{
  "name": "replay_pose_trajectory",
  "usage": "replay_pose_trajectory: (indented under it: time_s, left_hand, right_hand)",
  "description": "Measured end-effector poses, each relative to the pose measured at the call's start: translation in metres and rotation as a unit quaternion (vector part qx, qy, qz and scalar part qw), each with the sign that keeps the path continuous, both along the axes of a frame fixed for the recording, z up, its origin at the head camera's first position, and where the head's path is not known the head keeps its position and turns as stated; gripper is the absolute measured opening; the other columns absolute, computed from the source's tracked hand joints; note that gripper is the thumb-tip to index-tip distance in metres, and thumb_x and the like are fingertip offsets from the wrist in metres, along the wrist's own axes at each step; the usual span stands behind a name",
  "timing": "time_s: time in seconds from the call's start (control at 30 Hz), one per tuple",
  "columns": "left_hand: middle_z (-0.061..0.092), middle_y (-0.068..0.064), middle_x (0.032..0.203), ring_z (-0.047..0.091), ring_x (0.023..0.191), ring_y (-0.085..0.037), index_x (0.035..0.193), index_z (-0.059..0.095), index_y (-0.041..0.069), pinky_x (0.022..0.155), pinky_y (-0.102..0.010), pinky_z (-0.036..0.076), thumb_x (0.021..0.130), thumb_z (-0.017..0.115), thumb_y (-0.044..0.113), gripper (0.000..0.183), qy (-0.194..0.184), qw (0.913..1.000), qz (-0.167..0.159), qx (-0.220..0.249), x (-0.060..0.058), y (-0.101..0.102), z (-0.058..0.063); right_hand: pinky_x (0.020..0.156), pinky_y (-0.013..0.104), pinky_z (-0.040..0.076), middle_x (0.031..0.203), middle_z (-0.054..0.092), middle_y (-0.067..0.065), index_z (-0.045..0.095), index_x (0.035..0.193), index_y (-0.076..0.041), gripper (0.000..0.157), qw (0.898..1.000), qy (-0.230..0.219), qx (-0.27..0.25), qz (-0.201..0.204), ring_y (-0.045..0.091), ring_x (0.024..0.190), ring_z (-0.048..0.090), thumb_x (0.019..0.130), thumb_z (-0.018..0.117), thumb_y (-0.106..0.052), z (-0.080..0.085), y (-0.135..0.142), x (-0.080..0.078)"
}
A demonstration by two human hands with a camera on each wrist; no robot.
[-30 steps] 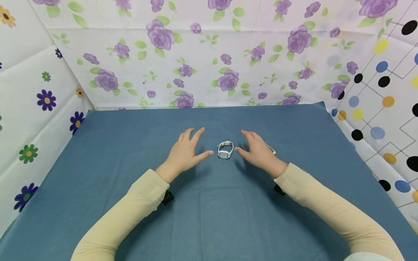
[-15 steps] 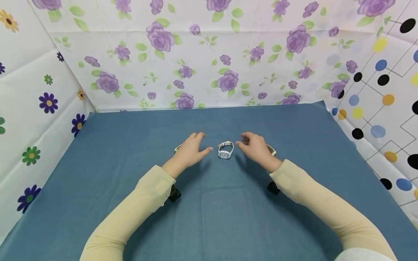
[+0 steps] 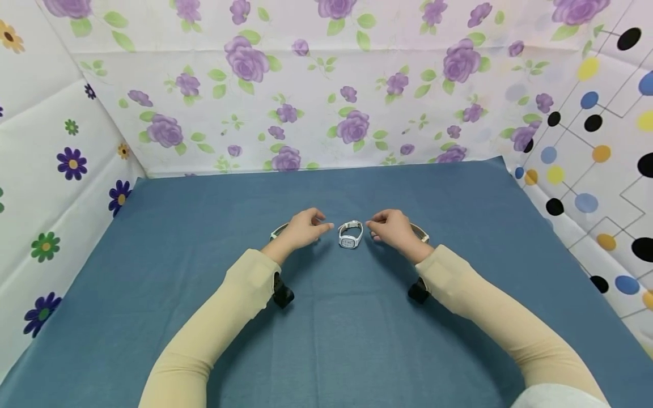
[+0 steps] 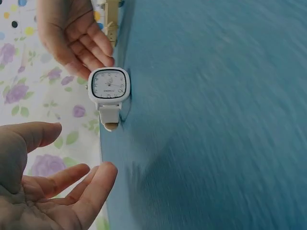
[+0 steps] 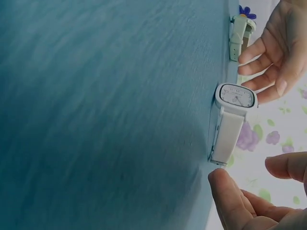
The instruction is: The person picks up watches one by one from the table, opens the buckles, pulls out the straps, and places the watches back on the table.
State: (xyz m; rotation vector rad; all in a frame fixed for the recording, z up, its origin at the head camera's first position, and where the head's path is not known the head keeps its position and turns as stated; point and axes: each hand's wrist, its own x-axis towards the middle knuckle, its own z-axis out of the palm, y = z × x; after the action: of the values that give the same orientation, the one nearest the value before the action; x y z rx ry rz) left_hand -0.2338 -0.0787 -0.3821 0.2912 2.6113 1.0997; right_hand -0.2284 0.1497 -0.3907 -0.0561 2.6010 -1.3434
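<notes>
A white wristwatch [image 3: 348, 242] with a squarish dial stands on the cloth between my two hands, its strap looped behind the case. My left hand [image 3: 302, 229] is just left of it, thumb and fingers apart and loosely bent. On the other side, my right hand [image 3: 395, 231] has a similar loose bend, with a gap between thumb and fingers in the right wrist view. Neither hand touches the white watch. A pale green watch [image 5: 236, 40] lies beyond my left hand, partly hidden. Behind my right hand is a beige watch [image 4: 111, 21], also partly covered.
Blue cloth [image 3: 326, 340] covers the table. A sheet with purple roses [image 3: 352, 127] hangs along the back edge. Patterned sheets with flowers [image 3: 71, 163] on the left and coloured dots [image 3: 586, 203] on the right flank the table.
Both hands have drawn their fingers in, from spread to more bent. My left forearm has shifted rightward, uncovering the pale green watch. The white watch has stayed in place.
</notes>
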Motion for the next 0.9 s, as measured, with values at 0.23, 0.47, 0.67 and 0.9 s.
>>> replay_pose_trajectory:
  time_s: [0.23,0.47,0.67,0.9]
  left_hand:
    - [0.059,-0.019,0.114,0.065,0.093,-0.026,0.127,0.051,-0.001,0.079,-0.034,0.057,0.097,0.056,0.028,0.042,-0.038,0.997,0.019,0.065,-0.006,0.007,-0.003]
    - [0.059,-0.019,0.11,0.065,0.093,-0.027,0.122,0.053,-0.001,0.075,-0.029,0.057,0.097,0.057,0.025,0.036,-0.051,0.9947,0.033,0.083,-0.007,0.016,-0.01]
    - [0.058,-0.018,0.111,0.064,0.094,-0.027,0.119,0.055,0.0,0.076,-0.029,0.058,0.097,0.057,0.024,0.033,-0.081,0.9893,0.046,0.112,-0.004,0.021,-0.014]
    - [0.06,-0.019,0.106,0.065,0.092,-0.028,0.115,0.057,-0.002,0.076,-0.03,0.058,0.096,0.057,0.021,0.029,-0.083,0.988,0.048,0.121,-0.007,0.026,-0.019]
  right_hand:
    - [0.082,0.033,0.057,0.118,0.059,0.023,0.053,0.127,0.006,0.04,0.999,-0.029,-0.028,-0.008,0.031,0.102,0.064,0.097,0.055,-0.02,-0.004,-0.004,-0.004]
    - [0.079,0.031,0.058,0.117,0.059,0.025,0.053,0.126,0.007,0.042,0.999,-0.034,-0.038,-0.01,0.031,0.101,0.064,0.095,0.058,-0.02,-0.006,-0.007,-0.005]
    - [0.077,0.03,0.058,0.117,0.059,0.024,0.054,0.126,0.007,0.04,0.998,-0.045,-0.042,-0.01,0.03,0.099,0.065,0.095,0.058,-0.019,-0.009,-0.012,-0.006]
    - [0.077,0.029,0.058,0.116,0.059,0.023,0.057,0.123,0.006,0.037,0.997,-0.055,-0.044,-0.02,0.03,0.098,0.065,0.094,0.06,-0.017,-0.011,-0.015,-0.009]
